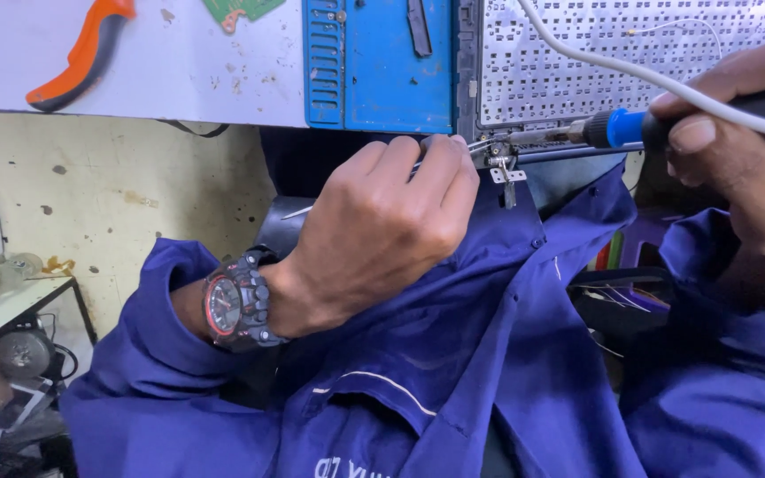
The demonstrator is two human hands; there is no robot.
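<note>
I see my right hand (737,150) at the right edge of the view, fingers curled tight around the dark handle of a soldering iron (613,129), thumb pressed flat along the grip. The iron lies nearly level, its blue collar just left of my thumb and its metal shaft pointing left to a small metal hinge (501,165) at the table edge; the tip looks to touch the hinge, though I cannot tell for sure. A white cord (604,62) runs from the iron's rear up and left across a perforated metal plate (595,53) that lies on the table (135,53). My left hand (382,226) sits in the middle of the frame, knuckles toward me, fingers curled in and pressed together at the tips, pinching a thin wire (298,212) whose free end pokes out to the left of the hand; the fingertips are just beside the hinge. A dark watch (236,304) with red trim is on that wrist, above a blue sleeve (152,345). A blue case (382,62) lies beside the plate, touching it. Far left on the table are orange-handled pliers (81,57), well apart from both hands.
</note>
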